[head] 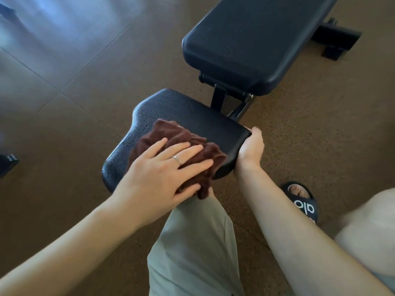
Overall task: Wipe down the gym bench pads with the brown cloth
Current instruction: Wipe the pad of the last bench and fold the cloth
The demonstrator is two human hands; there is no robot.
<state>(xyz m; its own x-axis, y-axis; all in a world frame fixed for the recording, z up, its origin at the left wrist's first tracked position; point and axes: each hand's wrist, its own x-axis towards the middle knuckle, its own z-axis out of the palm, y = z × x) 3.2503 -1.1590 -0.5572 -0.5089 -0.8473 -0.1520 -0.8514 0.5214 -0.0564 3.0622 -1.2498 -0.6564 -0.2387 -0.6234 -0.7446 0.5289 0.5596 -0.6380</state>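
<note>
Your knee (198, 242) in pale green shorts sits nearest, just below the seat pad (181, 116). Your left hand (162, 167) lies flat, fingers straight, pressing the bunched brown cloth (192, 144) onto that pad's near end. Your right hand (251, 147) grips the pad's right edge, fingers curled under. Beyond, across a gap, lies the back pad (245, 39). No containers seen.

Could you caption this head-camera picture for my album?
Left hand presses brown cloth on seat pad; right hand grips its edge.
</note>
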